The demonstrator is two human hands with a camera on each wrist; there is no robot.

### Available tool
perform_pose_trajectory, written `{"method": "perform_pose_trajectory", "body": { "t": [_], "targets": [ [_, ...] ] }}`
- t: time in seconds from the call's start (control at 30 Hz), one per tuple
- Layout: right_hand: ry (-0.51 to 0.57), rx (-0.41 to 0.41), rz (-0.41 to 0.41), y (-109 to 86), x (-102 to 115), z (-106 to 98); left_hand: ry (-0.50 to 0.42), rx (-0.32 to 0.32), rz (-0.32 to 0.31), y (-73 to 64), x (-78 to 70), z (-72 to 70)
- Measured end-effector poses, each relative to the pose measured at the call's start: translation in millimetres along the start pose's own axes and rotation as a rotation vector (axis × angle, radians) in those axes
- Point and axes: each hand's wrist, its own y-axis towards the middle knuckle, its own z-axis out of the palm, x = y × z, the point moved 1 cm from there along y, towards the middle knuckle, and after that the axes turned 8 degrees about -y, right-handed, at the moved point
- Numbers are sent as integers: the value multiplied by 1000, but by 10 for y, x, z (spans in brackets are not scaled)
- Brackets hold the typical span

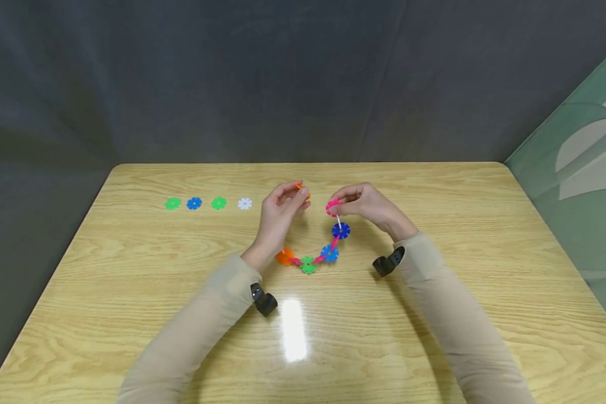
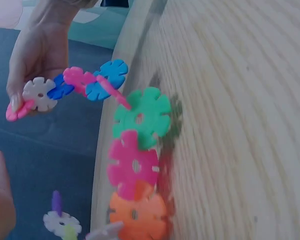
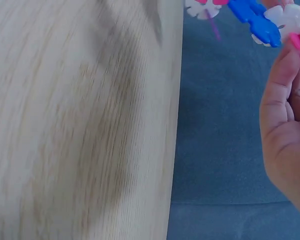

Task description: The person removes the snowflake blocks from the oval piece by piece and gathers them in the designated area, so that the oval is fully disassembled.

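My right hand (image 1: 368, 205) pinches a pink notched plastic disc (image 1: 332, 208) between thumb and fingers. From it hangs a curved chain of interlocking discs: a white disc (image 2: 40, 94), a dark blue disc (image 1: 340, 230), a blue disc (image 1: 330, 253), a green disc (image 1: 308, 265) and an orange link disc (image 1: 285, 257), with pink ones between. Left of it, my left hand (image 1: 278, 216) pinches an orange disc (image 1: 299, 186), mostly covered by the fingers. My left wrist hides the chain's far stretch, so I cannot tell whether that disc joins the chain.
Loose discs lie in a row at the back left of the wooden table (image 1: 485, 280): a green one (image 1: 173, 203), a blue one (image 1: 194, 203), another green one (image 1: 219, 203) and a white one (image 1: 244, 203). A dark curtain (image 1: 303, 84) stands behind the table.
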Motion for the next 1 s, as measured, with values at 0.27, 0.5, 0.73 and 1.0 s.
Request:
{"method": "perform_pose_trajectory", "body": {
  "t": [0.27, 0.5, 0.73, 1.0],
  "targets": [
    [32, 22, -15, -23, -12, -36, 20, -25, -56, 19, -44, -161],
    [39, 18, -35, -24, -25, -74, -39, -42, -48, 45, -53, -247],
    [46, 17, -37, -26, -19, -87, -46, -33, -15, 80, -59, -348],
    [-18, -2, -5, -59, -20, -148, 120, -32, -7, 111, -107, -469]
  ]
}}
